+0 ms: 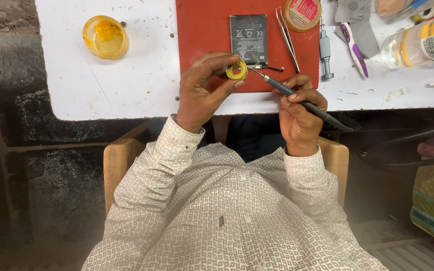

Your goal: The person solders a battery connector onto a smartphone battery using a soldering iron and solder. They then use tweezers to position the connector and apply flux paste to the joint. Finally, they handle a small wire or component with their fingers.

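White worktop with a red mat (202, 30) at its centre: your left hand (202, 93) pinches a small yellow tape roll (237, 71) over the mat's near edge; your right hand (300, 113) grips a dark soldering iron (305, 104), its tip at the roll; beyond lie one black battery (248, 32), one pair of tweezers (287, 39), one grey screwdriver (326, 50); a yellow flux tin (105, 36) sits well apart at left.

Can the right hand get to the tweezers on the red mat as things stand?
Probably yes. The tweezers lie bare just beyond the right hand, with nothing between them, but that hand grips a soldering iron it would need to set down first.
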